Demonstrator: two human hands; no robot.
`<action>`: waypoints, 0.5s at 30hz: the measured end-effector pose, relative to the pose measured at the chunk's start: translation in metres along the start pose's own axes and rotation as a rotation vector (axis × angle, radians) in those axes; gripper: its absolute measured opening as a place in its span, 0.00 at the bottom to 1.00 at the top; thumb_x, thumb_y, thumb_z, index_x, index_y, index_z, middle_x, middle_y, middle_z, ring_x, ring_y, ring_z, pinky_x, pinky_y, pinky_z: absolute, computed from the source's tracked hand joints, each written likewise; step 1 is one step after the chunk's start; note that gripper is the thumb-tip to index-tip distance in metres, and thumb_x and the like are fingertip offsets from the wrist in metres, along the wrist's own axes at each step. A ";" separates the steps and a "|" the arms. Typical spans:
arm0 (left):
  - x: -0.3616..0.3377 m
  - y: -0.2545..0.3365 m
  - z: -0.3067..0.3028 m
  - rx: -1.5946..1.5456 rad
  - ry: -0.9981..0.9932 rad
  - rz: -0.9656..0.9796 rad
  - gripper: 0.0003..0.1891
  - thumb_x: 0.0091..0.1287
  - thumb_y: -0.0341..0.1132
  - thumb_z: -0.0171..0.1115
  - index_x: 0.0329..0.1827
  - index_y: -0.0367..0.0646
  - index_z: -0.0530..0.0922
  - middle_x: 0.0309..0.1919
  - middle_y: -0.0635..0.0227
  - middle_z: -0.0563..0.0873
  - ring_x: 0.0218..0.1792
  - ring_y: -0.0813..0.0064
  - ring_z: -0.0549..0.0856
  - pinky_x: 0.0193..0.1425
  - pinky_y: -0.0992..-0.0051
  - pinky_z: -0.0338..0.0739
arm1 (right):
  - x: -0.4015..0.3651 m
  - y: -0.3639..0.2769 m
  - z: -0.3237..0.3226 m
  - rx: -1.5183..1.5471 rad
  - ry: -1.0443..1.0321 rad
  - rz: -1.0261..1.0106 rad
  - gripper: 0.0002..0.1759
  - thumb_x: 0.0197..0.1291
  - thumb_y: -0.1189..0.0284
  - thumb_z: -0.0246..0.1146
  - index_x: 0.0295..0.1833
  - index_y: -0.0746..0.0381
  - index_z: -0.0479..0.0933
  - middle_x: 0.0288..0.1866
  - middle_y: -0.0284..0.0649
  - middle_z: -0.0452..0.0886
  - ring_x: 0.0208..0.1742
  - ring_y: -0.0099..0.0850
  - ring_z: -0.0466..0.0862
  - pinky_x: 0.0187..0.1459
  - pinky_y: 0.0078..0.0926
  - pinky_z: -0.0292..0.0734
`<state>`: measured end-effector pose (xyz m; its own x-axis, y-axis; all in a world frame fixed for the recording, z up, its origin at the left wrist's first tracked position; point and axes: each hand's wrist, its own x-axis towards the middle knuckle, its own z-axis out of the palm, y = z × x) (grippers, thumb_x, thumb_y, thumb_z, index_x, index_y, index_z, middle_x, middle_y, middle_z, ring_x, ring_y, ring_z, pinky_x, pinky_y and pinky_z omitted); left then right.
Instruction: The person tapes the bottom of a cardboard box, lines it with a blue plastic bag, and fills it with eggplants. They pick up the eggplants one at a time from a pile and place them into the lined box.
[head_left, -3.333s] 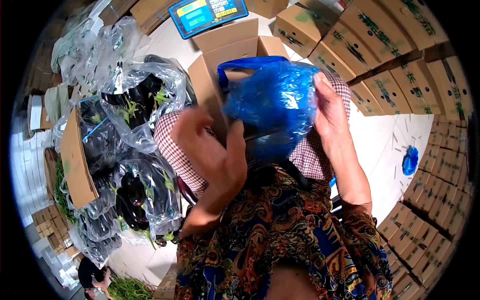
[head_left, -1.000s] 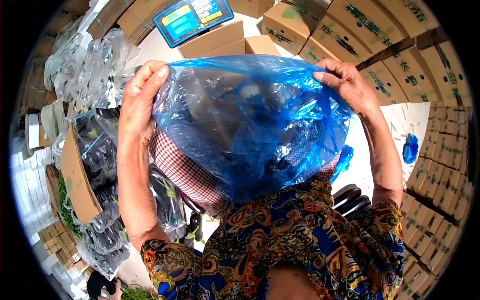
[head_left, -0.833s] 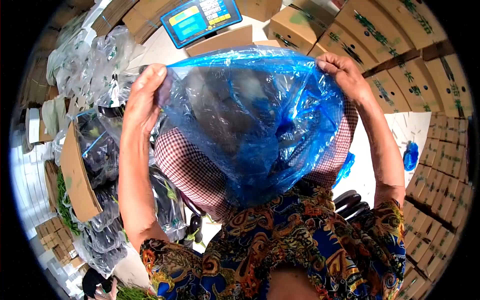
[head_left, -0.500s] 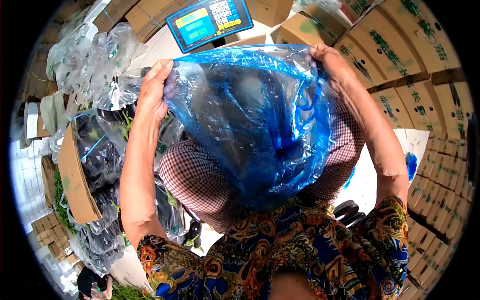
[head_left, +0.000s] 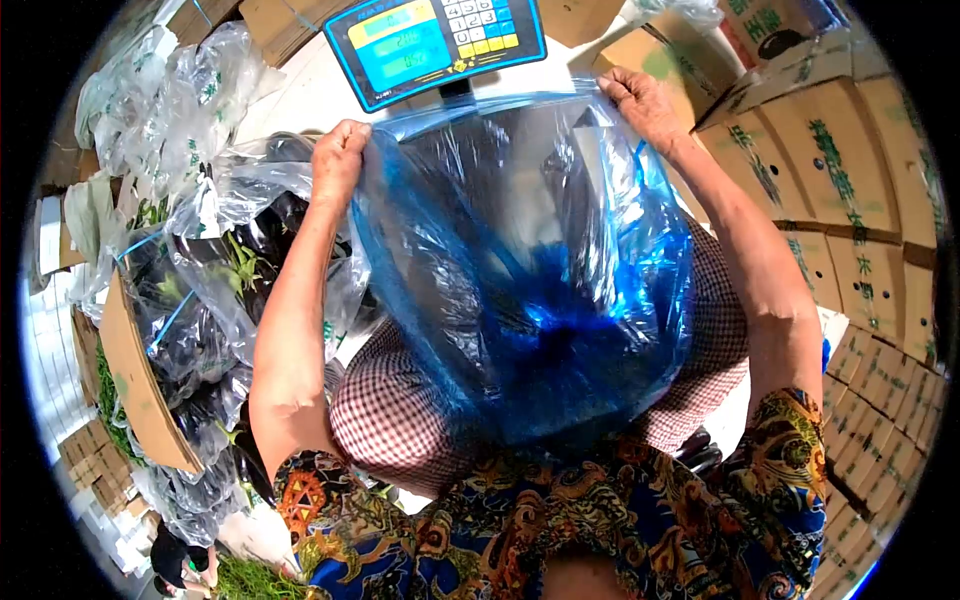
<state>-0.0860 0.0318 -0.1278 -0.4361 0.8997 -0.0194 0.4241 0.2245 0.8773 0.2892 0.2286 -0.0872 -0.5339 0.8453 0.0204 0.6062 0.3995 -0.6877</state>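
A translucent blue plastic bag [head_left: 530,280] is stretched between my two hands, over my lap. My left hand [head_left: 340,155] is closed on the bag's upper left edge. At the upper right corner, my right hand [head_left: 642,108] pinches the same edge. The bag hangs puffed out toward me, its bottom gathered into a darker blue bunch. Just beyond its top edge stands a digital scale display [head_left: 435,50] with a keypad. To the left of my left arm, dark eggplants [head_left: 285,222] with green stems lie in clear plastic bags.
Stacked cardboard cartons [head_left: 800,170] rise along the right side. Crumpled clear plastic bags [head_left: 180,100] pile up at the upper left. A cardboard flap [head_left: 140,375] stands beside the bagged eggplants. Another person [head_left: 182,558] is at the lower left, near green vegetables [head_left: 250,580].
The blue bag has opened out wider and fuller, its gathered bottom now showing. My left hand has shifted slightly right in view, and the scale display appears larger and closer.
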 end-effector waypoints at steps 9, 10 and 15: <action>-0.061 -0.108 0.057 -0.324 -0.238 -0.205 0.09 0.68 0.37 0.56 0.39 0.42 0.80 0.27 0.73 0.83 0.29 0.82 0.80 0.34 0.77 0.74 | -0.003 0.097 0.017 -0.498 -0.354 0.080 0.12 0.57 0.67 0.59 0.44 0.60 0.82 0.40 0.51 0.83 0.44 0.49 0.83 0.47 0.39 0.78; -0.072 -0.106 0.051 -0.336 -0.256 -0.246 0.09 0.68 0.37 0.56 0.39 0.42 0.80 0.28 0.73 0.83 0.29 0.82 0.80 0.34 0.77 0.74 | -0.008 0.123 0.019 -0.590 -0.376 0.070 0.12 0.58 0.68 0.58 0.44 0.59 0.82 0.41 0.50 0.83 0.44 0.48 0.84 0.47 0.40 0.78; -0.128 -0.074 0.001 -0.400 -0.303 -0.428 0.08 0.69 0.35 0.56 0.43 0.42 0.80 0.31 0.72 0.84 0.30 0.81 0.82 0.34 0.78 0.76 | -0.045 0.106 -0.047 -0.959 -0.544 0.003 0.12 0.61 0.64 0.55 0.43 0.58 0.79 0.38 0.51 0.83 0.37 0.47 0.84 0.39 0.42 0.80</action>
<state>-0.0611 -0.0992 -0.1911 -0.2331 0.8404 -0.4893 -0.0904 0.4823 0.8713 0.4054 0.2493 -0.1272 -0.5775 0.6712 -0.4648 0.6877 0.7067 0.1660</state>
